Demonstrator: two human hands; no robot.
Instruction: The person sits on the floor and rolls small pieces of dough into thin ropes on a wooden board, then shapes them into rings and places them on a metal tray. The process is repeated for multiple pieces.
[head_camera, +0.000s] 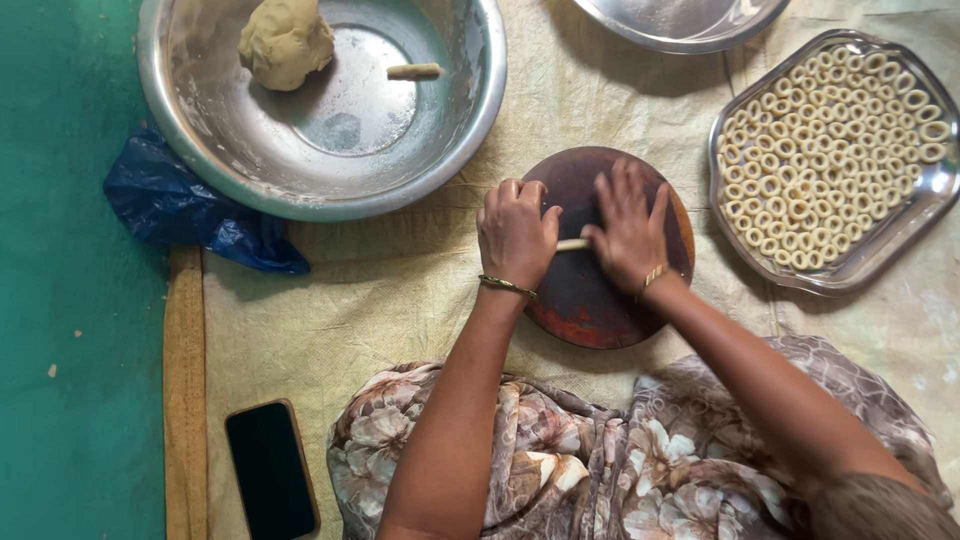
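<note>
nearest me, my lap in flowered cloth, and a dark phone (271, 470) lying on the mat (380, 300) by my left knee. just past that, the round wooden board (585, 300), reddish and worn. my left hand (516, 235) is curled over one end of a thin dough rope (573, 244); my right hand (628, 228) lies flatter with fingers spread, pressing its other end to the board. only a short pale stretch shows between them. neither hand truly grips it; whether fingers close under it i cannot tell.

the rope looks soft, light and easy to tear or flatten, so i judge it wants gentle, even pressure, lifted by its ends.

to the right a metal tray (905, 215) packed with small dough rings (825, 150). farther off, the big steel bowl (200, 150) with a dough lump (285, 42) and a short stub of dough (414, 71), a blue plastic bag (180, 205) beside it.
</note>
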